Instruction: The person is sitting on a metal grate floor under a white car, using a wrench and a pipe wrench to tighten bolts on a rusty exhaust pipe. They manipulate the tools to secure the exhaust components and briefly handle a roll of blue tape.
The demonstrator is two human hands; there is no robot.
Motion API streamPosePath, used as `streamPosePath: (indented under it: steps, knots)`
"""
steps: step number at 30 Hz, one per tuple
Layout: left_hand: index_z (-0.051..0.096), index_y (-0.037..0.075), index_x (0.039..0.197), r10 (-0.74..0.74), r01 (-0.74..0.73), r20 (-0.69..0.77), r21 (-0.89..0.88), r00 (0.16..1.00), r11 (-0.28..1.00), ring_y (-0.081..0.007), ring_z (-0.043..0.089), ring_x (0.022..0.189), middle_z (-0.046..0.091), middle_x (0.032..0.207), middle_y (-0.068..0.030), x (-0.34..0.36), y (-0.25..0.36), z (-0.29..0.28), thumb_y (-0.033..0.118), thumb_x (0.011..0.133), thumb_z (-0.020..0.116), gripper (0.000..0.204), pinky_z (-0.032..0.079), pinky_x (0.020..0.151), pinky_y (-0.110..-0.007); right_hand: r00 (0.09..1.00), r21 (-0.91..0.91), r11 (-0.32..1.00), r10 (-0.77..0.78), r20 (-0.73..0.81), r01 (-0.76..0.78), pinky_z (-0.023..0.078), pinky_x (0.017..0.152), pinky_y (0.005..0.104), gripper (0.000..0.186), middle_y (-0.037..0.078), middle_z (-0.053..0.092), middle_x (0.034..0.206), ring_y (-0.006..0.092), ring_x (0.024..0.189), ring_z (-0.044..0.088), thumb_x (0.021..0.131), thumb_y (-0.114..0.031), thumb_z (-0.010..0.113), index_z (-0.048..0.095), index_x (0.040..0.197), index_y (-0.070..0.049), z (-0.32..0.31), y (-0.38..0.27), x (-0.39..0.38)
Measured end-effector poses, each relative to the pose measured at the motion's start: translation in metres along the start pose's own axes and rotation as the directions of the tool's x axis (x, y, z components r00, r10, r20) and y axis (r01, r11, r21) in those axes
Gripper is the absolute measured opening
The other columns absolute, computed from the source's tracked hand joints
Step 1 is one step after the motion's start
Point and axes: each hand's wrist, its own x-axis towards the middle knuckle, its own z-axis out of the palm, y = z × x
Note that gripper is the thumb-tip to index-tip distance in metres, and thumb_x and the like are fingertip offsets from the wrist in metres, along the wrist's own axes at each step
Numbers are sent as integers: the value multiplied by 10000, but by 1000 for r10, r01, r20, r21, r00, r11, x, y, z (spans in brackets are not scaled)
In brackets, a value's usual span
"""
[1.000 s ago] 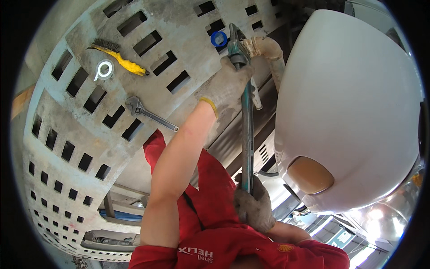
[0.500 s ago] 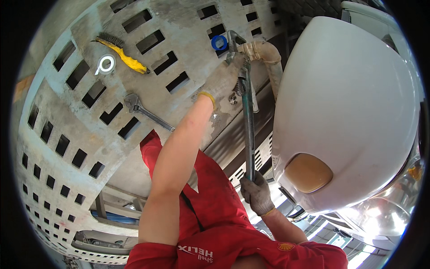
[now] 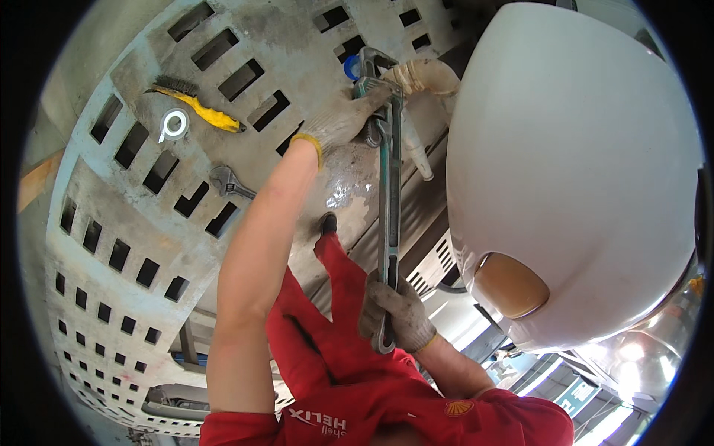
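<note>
Slotted panel (image 3: 312,74), 2 hands (image 3: 343,119) gripping wrench (image 3: 389,193)

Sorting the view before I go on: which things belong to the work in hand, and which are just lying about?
In use, it seems:
pipe wrench, left hand at its head, right hand near its handle's end
beige pipe beside the wrench's head; whether it's gripped is unclear

Lying about, untouched:
yellow-handled wire brush
white tape roll
adjustable wrench, partly covered
blue ring
</note>
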Motion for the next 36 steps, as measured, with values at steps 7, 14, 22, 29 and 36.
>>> streamPosePath:
  steps: [7,14,22,29,36]
  knots:
    - [736,-8,1083,14,11,-50,473,999,881,-126,690,683,714,773,-60,-19,38,-1,431,915,804,475,550,613,-296,998,-25,999,21,-66,-23,457,512,386,158,45,493,671,198,514,517,1044,-200,652,544,1117,-112,10,-1,1]
    - [751,22,989,1,5,56,-98,998,995,-121,684,730,698,751,-60,-19,19,0,452,972,735,431,520,575,-288,1000,71,997,7,12,-7,426,488,372,125,38,474,651,190,490,499,1056,-186,619,533,1118,-121,15,3,2]
    - [700,-20,1187,47,-5,-72,501,996,866,-157,705,747,734,888,-77,-12,36,1,476,959,737,547,580,728,-310,993,236,971,9,116,-36,429,514,366,137,49,495,680,178,535,502,1072,-182,631,535,1114,-93,25,6,3]
    - [668,-32,1290,105,-102,-3,211,994,972,-152,727,879,757,1074,-130,1,18,-10,444,960,745,585,579,782,-306,995,180,983,29,98,-46,451,523,371,158,49,497,689,182,536,504,1076,-205,627,524,1105,-88,28,0,-2]
    - [674,15,1316,224,-184,4,585,975,790,-150,717,837,748,1003,-115,-3,26,-13,415,963,744,538,575,747,-310,999,139,990,40,-35,-35,428,500,367,136,30,474,655,183,507,494,1084,-226,577,507,1055,-113,59,-4,-4]
